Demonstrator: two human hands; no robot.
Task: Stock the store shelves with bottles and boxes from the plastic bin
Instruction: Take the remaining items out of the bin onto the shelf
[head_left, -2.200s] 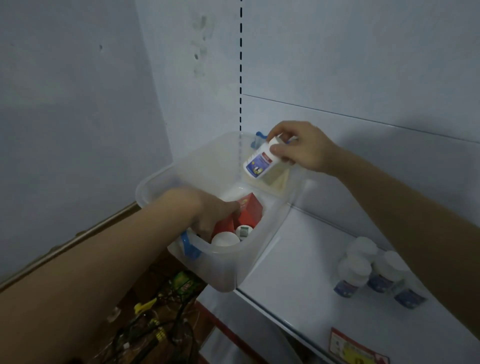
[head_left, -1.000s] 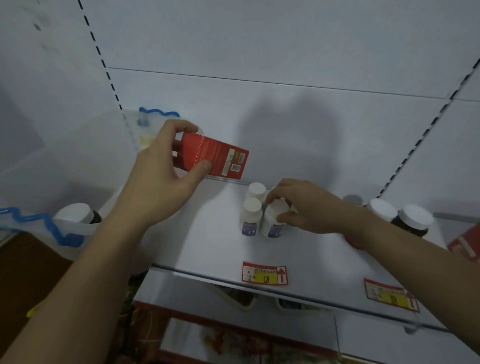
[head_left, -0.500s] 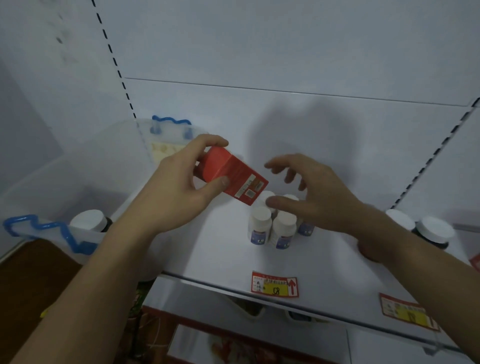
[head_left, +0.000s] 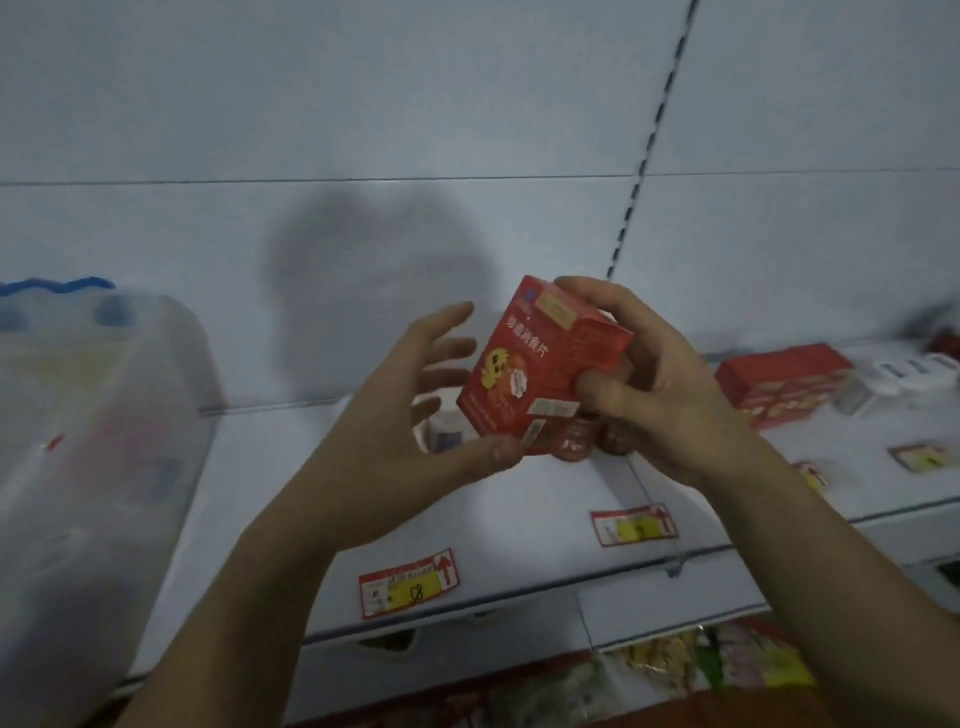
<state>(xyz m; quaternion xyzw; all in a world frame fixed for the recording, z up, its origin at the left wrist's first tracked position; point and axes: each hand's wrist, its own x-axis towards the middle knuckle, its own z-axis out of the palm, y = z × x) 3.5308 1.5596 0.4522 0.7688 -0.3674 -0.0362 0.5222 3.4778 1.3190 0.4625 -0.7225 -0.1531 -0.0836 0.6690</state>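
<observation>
A red box (head_left: 535, 374) with a yellow cartoon figure is held tilted above the white shelf (head_left: 519, 525). My right hand (head_left: 670, 400) grips it, fingers over its top and thumb on its side. My left hand (head_left: 395, 415) is spread beside it, thumb tip touching the box's lower corner. A white-capped bottle (head_left: 441, 431) shows on the shelf behind my left hand. The translucent plastic bin (head_left: 93, 415) with a blue handle stands at the left end of the shelf; its contents are blurred.
A stack of red boxes (head_left: 779, 384) and white bottles (head_left: 893, 379) sit on the shelf at the right. Red-and-yellow price labels (head_left: 410, 582) line the shelf's front edge. Colourful packets (head_left: 701, 670) lie on the level below.
The box has passed from my left hand into my right, which now grips it. My left hand has opened. The view has swung right, so the bin sits at the left edge.
</observation>
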